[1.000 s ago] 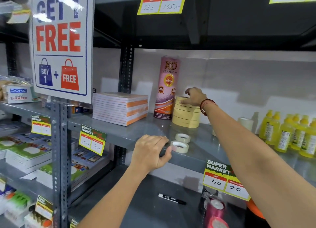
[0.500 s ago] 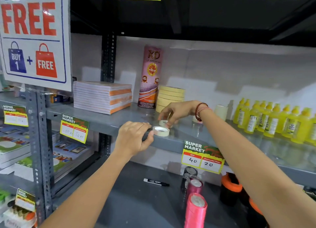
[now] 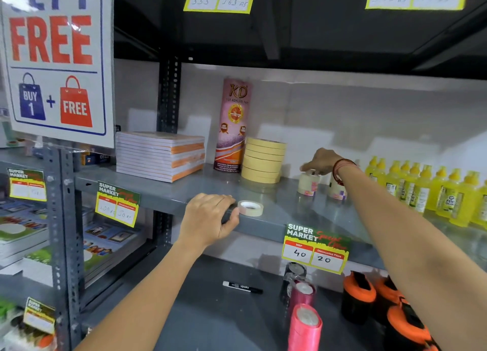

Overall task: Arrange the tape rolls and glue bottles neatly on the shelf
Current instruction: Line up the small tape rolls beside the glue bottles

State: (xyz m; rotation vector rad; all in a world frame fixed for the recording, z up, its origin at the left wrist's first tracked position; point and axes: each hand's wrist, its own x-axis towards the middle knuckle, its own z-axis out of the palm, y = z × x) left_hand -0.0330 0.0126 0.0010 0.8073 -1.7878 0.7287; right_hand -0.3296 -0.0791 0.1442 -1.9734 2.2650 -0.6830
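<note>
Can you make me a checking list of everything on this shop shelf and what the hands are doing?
Surface: grey metal shelf, bare in the middle.
Job's things: one small tape roll flat at the front edge; a stack of yellow tape rolls at the back; two short white tape stacks near the right hand; yellow glue bottles in rows on the right.
Clutter: notebook stack, tall pink KD tape tube.
Hands: left hand grips the shelf edge beside the small roll; right hand sits on top of a white stack.
Cables: nothing seen.
Surroundings: price tag, marker and ribbon spools below.
</note>
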